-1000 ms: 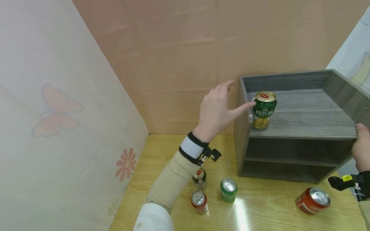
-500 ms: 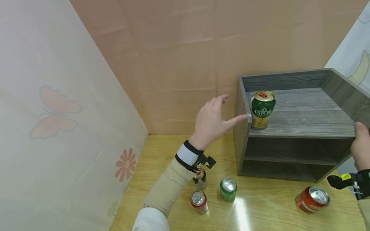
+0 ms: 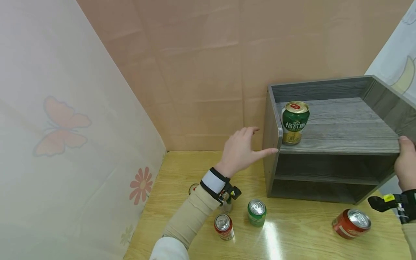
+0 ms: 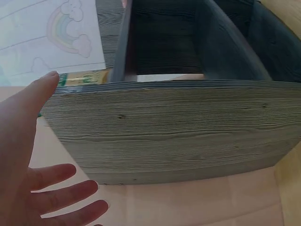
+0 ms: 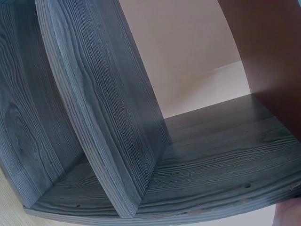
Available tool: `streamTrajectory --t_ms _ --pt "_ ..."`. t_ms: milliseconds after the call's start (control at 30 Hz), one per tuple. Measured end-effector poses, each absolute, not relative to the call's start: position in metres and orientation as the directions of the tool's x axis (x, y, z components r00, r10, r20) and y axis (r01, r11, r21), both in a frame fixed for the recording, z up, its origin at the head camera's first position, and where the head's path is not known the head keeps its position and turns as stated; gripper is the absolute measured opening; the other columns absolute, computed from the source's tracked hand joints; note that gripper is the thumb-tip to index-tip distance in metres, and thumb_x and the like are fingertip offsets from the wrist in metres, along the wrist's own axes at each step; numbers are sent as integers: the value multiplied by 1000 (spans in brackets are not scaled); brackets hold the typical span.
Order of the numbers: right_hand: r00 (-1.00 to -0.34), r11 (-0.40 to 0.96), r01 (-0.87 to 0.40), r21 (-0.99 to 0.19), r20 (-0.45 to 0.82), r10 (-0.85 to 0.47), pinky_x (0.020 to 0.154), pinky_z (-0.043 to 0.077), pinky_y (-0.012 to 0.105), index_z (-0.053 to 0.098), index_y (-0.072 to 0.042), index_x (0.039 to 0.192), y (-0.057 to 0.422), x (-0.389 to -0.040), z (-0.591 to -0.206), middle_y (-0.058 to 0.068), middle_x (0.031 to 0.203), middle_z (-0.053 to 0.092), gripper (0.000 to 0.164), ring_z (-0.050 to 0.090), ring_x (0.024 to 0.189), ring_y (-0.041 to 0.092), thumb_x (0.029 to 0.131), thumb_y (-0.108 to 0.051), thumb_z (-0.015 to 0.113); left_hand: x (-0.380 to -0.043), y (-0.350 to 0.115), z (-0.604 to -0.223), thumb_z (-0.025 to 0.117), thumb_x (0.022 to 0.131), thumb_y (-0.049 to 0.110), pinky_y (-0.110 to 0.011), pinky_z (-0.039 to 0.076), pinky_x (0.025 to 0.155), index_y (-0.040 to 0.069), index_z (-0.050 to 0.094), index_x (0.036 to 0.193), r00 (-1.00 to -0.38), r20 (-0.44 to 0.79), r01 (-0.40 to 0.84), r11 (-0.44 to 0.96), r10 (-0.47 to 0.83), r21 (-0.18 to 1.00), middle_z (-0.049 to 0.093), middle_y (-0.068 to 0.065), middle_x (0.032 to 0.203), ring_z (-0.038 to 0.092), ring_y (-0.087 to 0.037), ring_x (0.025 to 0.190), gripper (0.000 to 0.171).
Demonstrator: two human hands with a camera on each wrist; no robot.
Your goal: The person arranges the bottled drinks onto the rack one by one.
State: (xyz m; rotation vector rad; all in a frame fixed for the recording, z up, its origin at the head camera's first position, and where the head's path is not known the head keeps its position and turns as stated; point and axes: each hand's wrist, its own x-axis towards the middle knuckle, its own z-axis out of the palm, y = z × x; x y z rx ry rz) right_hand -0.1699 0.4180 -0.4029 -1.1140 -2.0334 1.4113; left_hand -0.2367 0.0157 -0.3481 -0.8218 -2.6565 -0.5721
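Observation:
A green and gold drink can (image 3: 295,122) stands upright on the top level of a grey wooden shelf unit (image 3: 338,126), against its left side panel. My left hand (image 3: 238,153) holds nothing, its thumb stretched toward the panel's front edge and its fingers spread. In the left wrist view, that thumb (image 4: 40,92) overlaps the panel's edge near a glimpse of the can. At the unit's right side, my right hand (image 3: 406,166) grips the side panel, thumb on the front edge and the other fingers hidden. Only a bit of it shows in the right wrist view.
On the wooden table, a green can (image 3: 257,213) and a red can (image 3: 224,226) stand before the shelf. Another red can (image 3: 351,224) is at the right. My left sleeve (image 3: 191,213) partly covers more cans. A peach-coloured backdrop (image 3: 195,72) rises behind.
My left hand has drawn away from the green and gold can, moving left and then down alongside the shelf unit. The can stays in place, and my right hand keeps its hold.

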Motion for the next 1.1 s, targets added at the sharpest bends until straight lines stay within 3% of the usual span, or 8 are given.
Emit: streamTrajectory --t_ms 67,300,500,833,933,1067,1100 --pt "-596 159 368 -916 -101 796 113 28 34 41 -46 142 418 -170 -401 -31 98 31 34 29 82 -12 109 -47 32 -237 16 -354 60 82 80 -30 52 87 14 57 142 -794 376 588 761 477 274 63 -1 132 61 -19 113 89" --pt "-601 155 361 -920 -102 793 114 28 33 42 -46 141 416 -170 -400 -30 97 31 34 29 81 -12 109 -46 32 -238 19 -369 60 81 82 -24 52 72 13 59 138 -798 324 588 773 508 237 65 -2 127 63 -18 106 89" --pt "-610 170 346 -923 -84 788 108 30 28 43 -50 130 417 -171 -399 -29 96 33 24 30 81 -11 109 -45 33 -235 22 -383 61 80 82 -17 45 58 11 60 134 -803 254 589 784 540 197 65 -2 118 62 -14 92 89" --pt "-615 173 351 -920 -88 784 113 28 32 40 -38 151 417 -172 -399 -30 95 33 43 30 80 -12 110 -45 30 -230 26 -405 59 79 84 -21 53 63 13 58 140 -816 146 578 799 560 165 63 -5 132 64 -16 104 94" --pt "-613 176 345 -922 -79 786 106 31 28 44 -45 140 417 -172 -401 -29 94 33 33 30 80 -11 110 -44 31 -229 26 -411 60 78 84 -21 53 64 13 58 140 -814 128 580 798 566 163 64 -3 130 65 -15 104 94" --pt "-615 187 330 -925 -60 786 92 31 22 41 -53 109 418 -171 -403 -27 93 35 13 32 79 -10 110 -43 32 -228 26 -421 61 77 84 -23 54 70 14 60 139 -806 107 592 794 582 138 64 -1 130 65 -15 105 93" --pt "-616 185 331 -925 -63 786 94 32 22 42 -53 110 418 -170 -403 -27 93 35 13 32 79 -10 110 -44 32 -227 26 -424 62 77 84 -24 54 71 15 61 138 -802 98 598 791 589 131 64 -1 130 65 -16 106 92"
